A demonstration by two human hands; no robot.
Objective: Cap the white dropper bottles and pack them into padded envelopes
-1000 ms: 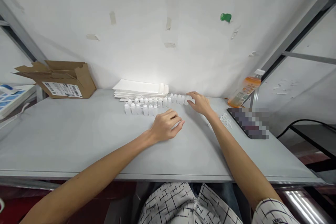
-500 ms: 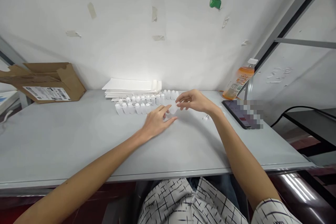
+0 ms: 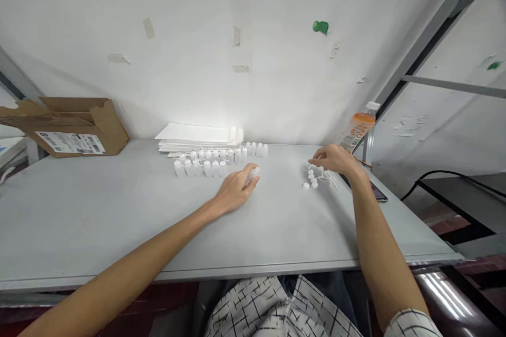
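My left hand (image 3: 236, 188) is closed round a small translucent white bottle (image 3: 253, 174), whose upper part shows between thumb and fingers. To the right, my right hand (image 3: 335, 159) hovers with fingers loosely bent and nothing visible in them. Just below it lies a loose cluster of small white caps (image 3: 312, 179) and thin white strings (image 3: 329, 179). Rows of small white bottles (image 3: 208, 169) stand left of my left hand, and more bottles (image 3: 259, 150) stand behind it.
A stack of white cards or envelopes (image 3: 197, 134) lies against the wall. An opened cardboard box (image 3: 77, 126) stands at the left. On the right, an orange drink bottle (image 3: 360, 124) leans near the frame, and a phone (image 3: 379, 192) lies partly behind my right forearm.
My right hand has left the small bottle and moved right, to the caps and strings. My left hand keeps the bottle. The camera view has tilted up slightly.
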